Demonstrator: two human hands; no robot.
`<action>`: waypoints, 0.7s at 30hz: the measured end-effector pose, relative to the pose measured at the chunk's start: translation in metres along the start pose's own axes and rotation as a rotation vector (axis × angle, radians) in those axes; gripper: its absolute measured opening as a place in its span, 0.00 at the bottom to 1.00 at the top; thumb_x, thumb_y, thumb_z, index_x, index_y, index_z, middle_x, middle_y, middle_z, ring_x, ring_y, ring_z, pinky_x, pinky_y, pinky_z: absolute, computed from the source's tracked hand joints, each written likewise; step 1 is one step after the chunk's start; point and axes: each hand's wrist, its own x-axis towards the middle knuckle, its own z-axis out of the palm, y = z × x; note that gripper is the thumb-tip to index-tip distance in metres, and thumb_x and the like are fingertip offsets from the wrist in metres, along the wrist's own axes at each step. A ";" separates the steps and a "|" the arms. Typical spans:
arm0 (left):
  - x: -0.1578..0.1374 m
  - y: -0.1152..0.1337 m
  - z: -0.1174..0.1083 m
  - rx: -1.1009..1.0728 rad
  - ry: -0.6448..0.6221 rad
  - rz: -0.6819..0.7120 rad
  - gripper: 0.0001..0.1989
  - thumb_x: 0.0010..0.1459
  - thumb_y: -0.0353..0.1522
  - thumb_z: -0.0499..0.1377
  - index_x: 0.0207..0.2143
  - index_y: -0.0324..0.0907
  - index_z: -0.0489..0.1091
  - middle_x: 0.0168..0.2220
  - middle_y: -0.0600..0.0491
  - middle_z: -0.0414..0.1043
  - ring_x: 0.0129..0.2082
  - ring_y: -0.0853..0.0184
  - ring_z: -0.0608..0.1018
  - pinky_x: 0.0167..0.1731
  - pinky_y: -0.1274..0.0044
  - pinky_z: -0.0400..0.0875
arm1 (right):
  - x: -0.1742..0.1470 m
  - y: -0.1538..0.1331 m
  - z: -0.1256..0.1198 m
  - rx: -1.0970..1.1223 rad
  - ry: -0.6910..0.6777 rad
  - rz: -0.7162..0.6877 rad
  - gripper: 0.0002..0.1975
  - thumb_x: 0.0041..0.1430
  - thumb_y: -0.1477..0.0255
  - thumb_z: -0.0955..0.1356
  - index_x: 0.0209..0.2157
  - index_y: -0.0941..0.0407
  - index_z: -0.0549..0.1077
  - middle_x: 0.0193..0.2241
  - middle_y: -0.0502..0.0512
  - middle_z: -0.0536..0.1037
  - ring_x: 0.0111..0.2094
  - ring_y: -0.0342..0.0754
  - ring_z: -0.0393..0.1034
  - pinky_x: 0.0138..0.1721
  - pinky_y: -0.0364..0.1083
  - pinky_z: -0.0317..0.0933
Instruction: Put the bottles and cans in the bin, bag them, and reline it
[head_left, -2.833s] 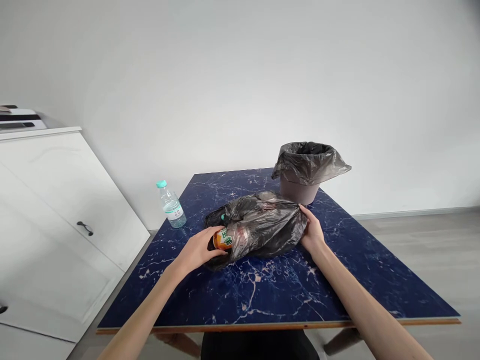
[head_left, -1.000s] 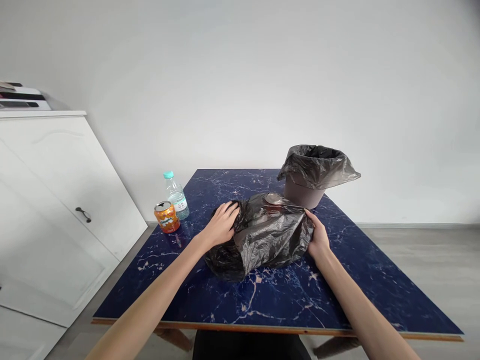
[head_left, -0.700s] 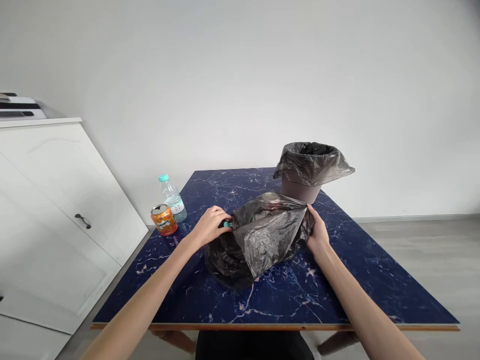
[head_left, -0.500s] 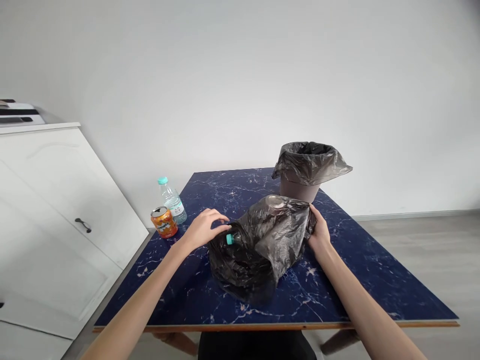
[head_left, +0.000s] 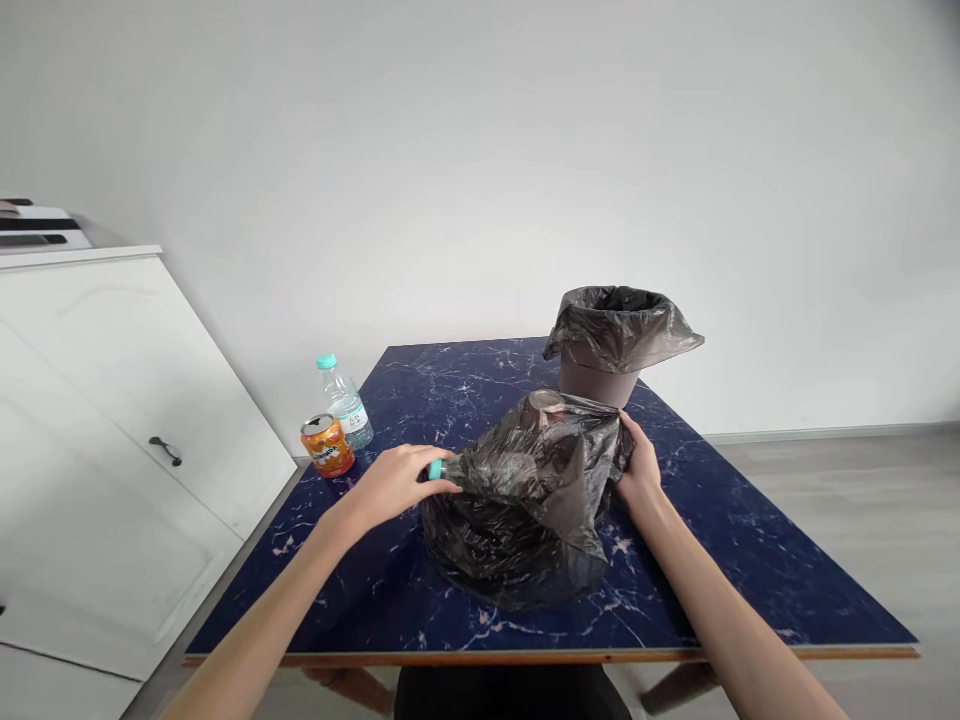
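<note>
A black plastic bag [head_left: 517,540] lies bunched on the front middle of the table. From its left side pokes a plastic bottle [head_left: 452,469] with a teal cap, its body visible only dimly through the film. My left hand [head_left: 405,480] pinches the bottle at its neck, thumb below and fingers above. Gripped in my right hand [head_left: 639,465] is the bag's right edge; part of those fingers is behind the film. The round end of a can shows through the top of the bag.
At the table's left edge stand an orange can [head_left: 328,446] and a clear bottle [head_left: 346,408] with a teal cap. A bin [head_left: 600,383] lined with a black bag stands at the back right of the blue table [head_left: 450,385]. A white cabinet [head_left: 105,430] is on the left.
My left hand has taken hold of the bottle's neck and drawn it a little leftward out of the bag. The bag has shifted shape; my right hand keeps its place.
</note>
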 end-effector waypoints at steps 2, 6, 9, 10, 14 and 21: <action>-0.012 -0.001 -0.026 -0.127 0.041 -0.068 0.28 0.63 0.57 0.64 0.57 0.54 0.80 0.55 0.52 0.83 0.53 0.51 0.83 0.50 0.68 0.78 | 0.000 0.000 -0.001 0.005 0.019 0.005 0.08 0.55 0.67 0.79 0.37 0.52 0.81 0.30 0.46 0.87 0.31 0.51 0.84 0.42 0.49 0.81; -0.027 -0.005 -0.068 -0.393 0.235 -0.232 0.29 0.55 0.56 0.70 0.53 0.51 0.82 0.49 0.50 0.85 0.44 0.53 0.85 0.43 0.68 0.81 | -0.001 0.000 0.000 0.013 0.038 0.013 0.07 0.56 0.68 0.78 0.36 0.52 0.81 0.30 0.46 0.87 0.29 0.50 0.84 0.40 0.48 0.81; -0.024 -0.011 -0.090 -0.561 0.490 -0.306 0.32 0.49 0.56 0.74 0.49 0.46 0.82 0.50 0.47 0.84 0.46 0.52 0.84 0.44 0.68 0.82 | -0.002 0.000 0.000 0.009 0.042 0.019 0.07 0.56 0.69 0.78 0.36 0.52 0.81 0.30 0.45 0.87 0.28 0.48 0.83 0.38 0.46 0.81; -0.020 -0.012 -0.096 -0.582 0.584 -0.316 0.32 0.48 0.55 0.74 0.47 0.44 0.83 0.50 0.47 0.84 0.47 0.52 0.84 0.45 0.68 0.81 | -0.003 0.000 0.000 0.005 0.042 0.023 0.07 0.56 0.69 0.78 0.37 0.52 0.81 0.31 0.45 0.87 0.27 0.48 0.83 0.37 0.45 0.81; 0.000 -0.012 -0.110 -0.443 0.738 -0.311 0.27 0.51 0.54 0.73 0.42 0.42 0.82 0.38 0.50 0.82 0.37 0.61 0.79 0.38 0.74 0.73 | -0.005 0.000 0.000 -0.012 0.041 0.037 0.08 0.57 0.69 0.77 0.39 0.51 0.81 0.32 0.46 0.87 0.28 0.49 0.83 0.34 0.46 0.81; 0.028 -0.038 -0.098 -0.105 0.631 -0.386 0.24 0.55 0.56 0.66 0.29 0.44 0.75 0.24 0.57 0.67 0.28 0.66 0.68 0.30 0.75 0.57 | -0.006 0.001 0.001 -0.015 0.047 0.039 0.09 0.55 0.71 0.77 0.39 0.52 0.81 0.31 0.46 0.87 0.27 0.48 0.83 0.34 0.45 0.81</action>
